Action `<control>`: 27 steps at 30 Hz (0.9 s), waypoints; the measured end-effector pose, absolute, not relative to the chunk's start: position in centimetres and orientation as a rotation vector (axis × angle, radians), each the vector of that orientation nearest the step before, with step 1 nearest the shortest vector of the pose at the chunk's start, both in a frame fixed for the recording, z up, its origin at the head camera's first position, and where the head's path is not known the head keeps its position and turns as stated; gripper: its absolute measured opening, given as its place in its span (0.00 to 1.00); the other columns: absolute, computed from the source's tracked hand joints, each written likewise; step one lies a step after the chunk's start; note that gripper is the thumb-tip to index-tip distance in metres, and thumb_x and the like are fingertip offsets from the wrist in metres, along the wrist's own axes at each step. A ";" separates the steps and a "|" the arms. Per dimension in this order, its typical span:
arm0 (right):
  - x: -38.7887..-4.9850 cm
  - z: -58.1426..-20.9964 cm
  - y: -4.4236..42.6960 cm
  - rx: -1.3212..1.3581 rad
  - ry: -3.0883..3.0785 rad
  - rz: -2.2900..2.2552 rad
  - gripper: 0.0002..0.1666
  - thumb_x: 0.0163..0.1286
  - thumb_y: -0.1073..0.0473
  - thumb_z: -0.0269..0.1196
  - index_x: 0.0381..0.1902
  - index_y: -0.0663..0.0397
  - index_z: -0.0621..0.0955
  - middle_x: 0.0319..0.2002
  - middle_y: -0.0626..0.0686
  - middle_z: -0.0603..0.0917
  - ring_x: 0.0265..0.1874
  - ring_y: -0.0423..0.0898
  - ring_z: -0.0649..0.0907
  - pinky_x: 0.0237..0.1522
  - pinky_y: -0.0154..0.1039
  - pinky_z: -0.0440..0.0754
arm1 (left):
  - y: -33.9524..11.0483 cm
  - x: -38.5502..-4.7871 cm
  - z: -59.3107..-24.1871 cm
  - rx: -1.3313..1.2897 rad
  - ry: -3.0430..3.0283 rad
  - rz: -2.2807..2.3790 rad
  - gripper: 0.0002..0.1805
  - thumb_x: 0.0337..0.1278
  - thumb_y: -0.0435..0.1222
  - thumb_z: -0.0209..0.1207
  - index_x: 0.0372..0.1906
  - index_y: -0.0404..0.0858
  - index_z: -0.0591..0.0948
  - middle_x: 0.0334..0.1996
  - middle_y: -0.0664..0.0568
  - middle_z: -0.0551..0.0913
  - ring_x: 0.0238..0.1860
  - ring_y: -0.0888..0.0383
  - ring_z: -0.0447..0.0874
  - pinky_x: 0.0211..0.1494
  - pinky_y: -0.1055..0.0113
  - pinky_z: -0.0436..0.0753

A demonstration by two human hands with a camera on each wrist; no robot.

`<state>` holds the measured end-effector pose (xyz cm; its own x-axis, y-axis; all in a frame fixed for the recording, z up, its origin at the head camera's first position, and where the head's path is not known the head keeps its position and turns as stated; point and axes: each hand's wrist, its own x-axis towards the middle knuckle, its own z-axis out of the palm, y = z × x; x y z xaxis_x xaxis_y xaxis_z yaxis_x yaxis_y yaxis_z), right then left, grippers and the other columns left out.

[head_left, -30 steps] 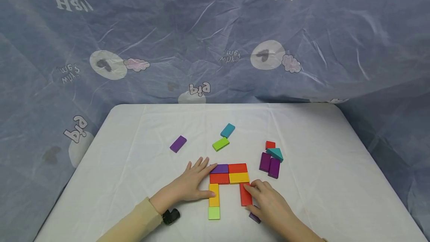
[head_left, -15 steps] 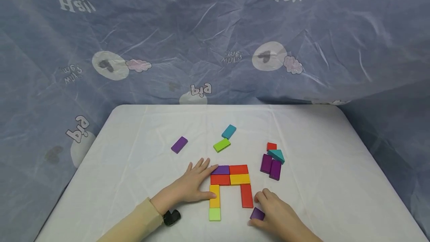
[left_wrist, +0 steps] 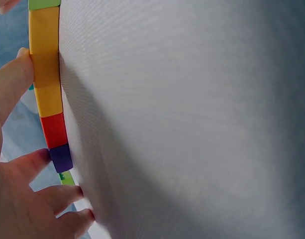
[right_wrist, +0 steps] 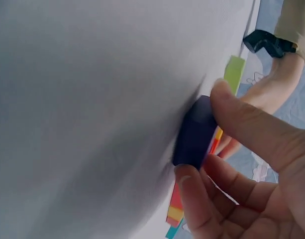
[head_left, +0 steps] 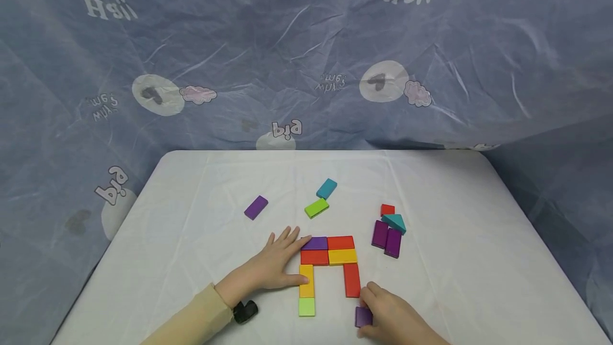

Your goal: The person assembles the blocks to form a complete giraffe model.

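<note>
Pinching the dark purple block (head_left: 363, 317) by its two opposite ends, the right hand (head_left: 394, 312) has its thumb on the near end and a fingertip on the far end. This grasp probably serves to leave the left side of the block uncovered, so it can be guided without the fingers being between it and its neighbours. Whether the block touches the counter (head_left: 206, 180) under this hand, I cannot tell. Just ahead of the right hand's fingertips, a little to the left, lies the long red block (head_left: 351, 281), near to the held block but apart from it.

The left hand (head_left: 265, 266) grasps nothing: its fingers are spread, the index finger reaching the violet block (head_left: 317, 243) and the thumb resting at the long yellow block (head_left: 307, 290). It seems to work as a side stop, keeping the row straight. Nearer to the person than this thumb, the pale green block (head_left: 307, 307) meets the end of the long yellow block. To the right of the left index finger, the upper red block (head_left: 340, 242), the lower red block (head_left: 314, 257) and the short yellow block (head_left: 342, 256) lie flat beside the violet one, edges touching, perhaps so that the shape has no gaps.

Beyond the right hand, the teal triangular block (head_left: 395, 222) and two plum blocks (head_left: 392, 243) lie close together, aside, probably as spare pieces.
</note>
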<state>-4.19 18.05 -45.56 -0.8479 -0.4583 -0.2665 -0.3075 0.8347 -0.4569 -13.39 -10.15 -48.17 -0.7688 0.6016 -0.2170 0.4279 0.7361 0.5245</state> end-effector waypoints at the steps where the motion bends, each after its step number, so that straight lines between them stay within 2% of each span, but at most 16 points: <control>1: -4.2 -45.5 17.9 -0.589 2.643 -0.572 0.25 0.48 0.51 0.79 0.36 0.53 0.77 0.28 0.43 0.70 0.25 0.34 0.69 0.28 0.29 0.76 | -10.1 -13.4 -48.1 0.790 2.561 0.640 0.50 0.53 0.65 0.60 0.78 0.53 0.56 0.79 0.44 0.51 0.80 0.42 0.42 0.75 0.33 0.45; 14: -4.2 -45.4 17.0 -0.656 2.708 -0.546 0.23 0.48 0.51 0.79 0.37 0.52 0.80 0.31 0.42 0.70 0.26 0.33 0.70 0.29 0.25 0.78 | -10.1 -13.4 -48.1 0.769 2.566 0.639 0.50 0.52 0.64 0.61 0.78 0.53 0.56 0.79 0.45 0.51 0.80 0.43 0.42 0.76 0.34 0.44; 27: -4.3 -45.5 17.2 -0.702 2.779 -0.540 0.26 0.48 0.50 0.78 0.40 0.53 0.79 0.33 0.43 0.68 0.28 0.33 0.70 0.32 0.25 0.80 | -10.1 -13.4 -48.2 0.760 2.558 0.646 0.50 0.52 0.64 0.61 0.78 0.54 0.56 0.79 0.46 0.50 0.80 0.43 0.41 0.76 0.34 0.43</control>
<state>-4.33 17.21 -45.49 -0.8607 -0.4938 -0.1241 -0.4113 0.8180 -0.4021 -13.41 -10.07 -48.16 -0.7752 0.5868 -0.2338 0.4053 0.7460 0.5285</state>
